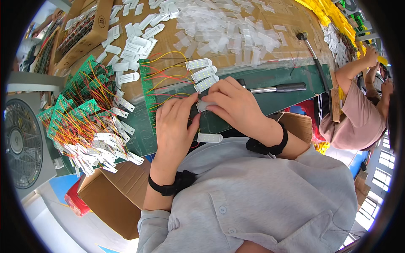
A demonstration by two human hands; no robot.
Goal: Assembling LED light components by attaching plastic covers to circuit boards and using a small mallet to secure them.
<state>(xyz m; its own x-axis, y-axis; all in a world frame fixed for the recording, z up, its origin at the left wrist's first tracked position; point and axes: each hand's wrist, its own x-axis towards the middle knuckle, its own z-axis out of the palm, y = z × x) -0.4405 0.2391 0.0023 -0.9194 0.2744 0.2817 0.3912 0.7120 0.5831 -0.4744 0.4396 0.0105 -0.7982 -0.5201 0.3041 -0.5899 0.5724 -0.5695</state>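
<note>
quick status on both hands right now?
Left hand: fingers curled onto the small white LED strip piece on the green mat, pinching its left end.
Right hand: closed over the same piece from the right, pressing it down.

Left hand point(174, 122), right hand point(234, 103) close together, fingers curled.

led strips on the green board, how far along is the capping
Done: three wired strips above the hands look capped, one capped piece lies near. In hand: left hand and right hand press a strip. Left: the tangled board pile and loose covers.
</note>
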